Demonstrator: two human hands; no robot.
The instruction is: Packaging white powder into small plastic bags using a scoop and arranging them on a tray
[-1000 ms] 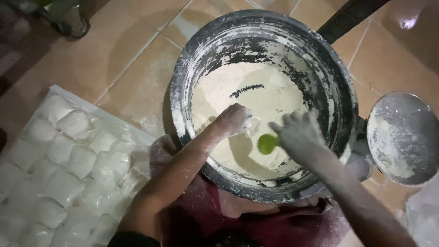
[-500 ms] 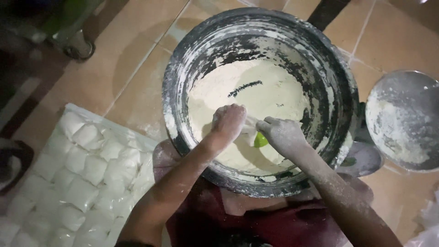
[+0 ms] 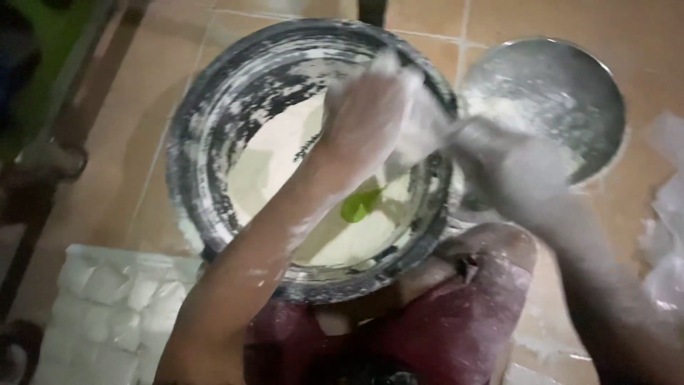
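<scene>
Soft, sticky white dough [image 3: 420, 135] stretched above the floured basin [image 3: 214, 142] between left hand [image 3: 367, 117] and right hand [image 3: 499, 167], both blurred, seemingly pinching it; best gripped underneath, gently.

Large pot [image 3: 214, 128]: metal, dull grey, inner wall caked with matt white flour; contents inside it a smooth, pale, matt dough. Scoop [image 3: 360, 204] in the pot: green, glossy plastic. Lid [image 3: 563, 93] right of the pot: metal, flour-dusted. Floor [image 3: 541, 21] beyond the pot: glazed tan tile, slight sheen. Both hands [image 3: 367, 117] powder-coated, matt.
</scene>
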